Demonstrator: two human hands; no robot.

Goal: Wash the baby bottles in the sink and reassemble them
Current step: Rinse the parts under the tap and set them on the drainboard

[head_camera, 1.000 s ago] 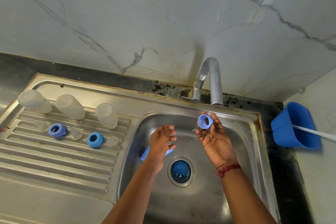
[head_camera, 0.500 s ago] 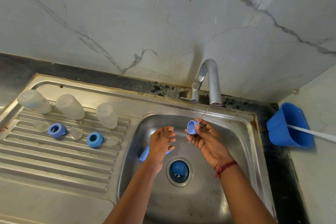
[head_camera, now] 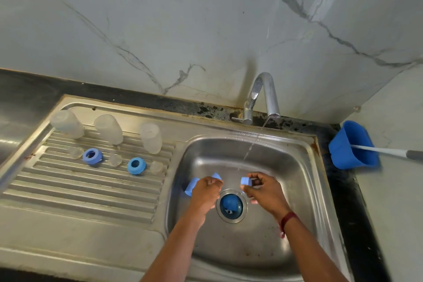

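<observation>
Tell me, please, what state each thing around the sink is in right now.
Tap: running, thin stream.
Clear bottles: three, upside down on the drainboard.
Blue collars: two, lying loose on drainboard.
Clear teats: three, loose beside the collars.
Third collar: pinched by right hand.
Light-blue piece: gripped by left hand.
Drain: blue item sitting in it.

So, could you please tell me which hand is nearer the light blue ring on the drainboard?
Left. The left hand, gripping a blue piece, is over the basin just right of the ring; the right hand, pinching a blue collar, is farther right, beyond the drain.
</observation>
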